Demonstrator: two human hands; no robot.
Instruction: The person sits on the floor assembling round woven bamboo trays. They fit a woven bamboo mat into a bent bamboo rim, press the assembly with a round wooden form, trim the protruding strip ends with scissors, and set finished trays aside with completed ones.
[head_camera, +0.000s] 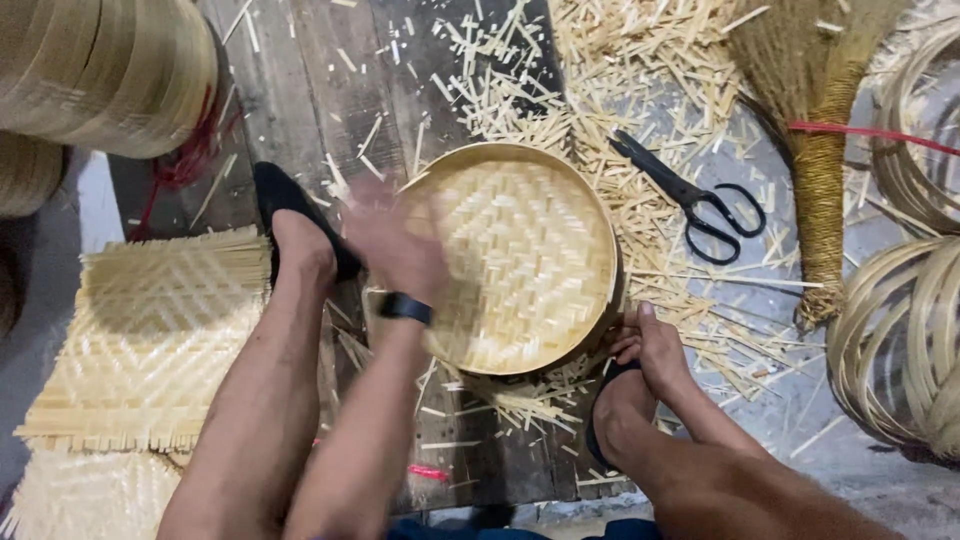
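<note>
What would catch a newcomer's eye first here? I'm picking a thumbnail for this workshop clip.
First, the round woven bamboo tray at centre, with the blurred left hand pressed on its weave and the right hand gripping its lower rim. Next, the black-handled scissors lying to its right among pale bamboo offcuts. At left sits a stack of square woven bamboo mats.

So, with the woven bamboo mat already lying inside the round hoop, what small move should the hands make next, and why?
Probably press the left hand down on the near-left edge of the round woven bamboo tray. The pale mat looks seated across most of the hoop, the right hand steadies the lower rim, and the left hand, blurred, is over that edge.
</note>
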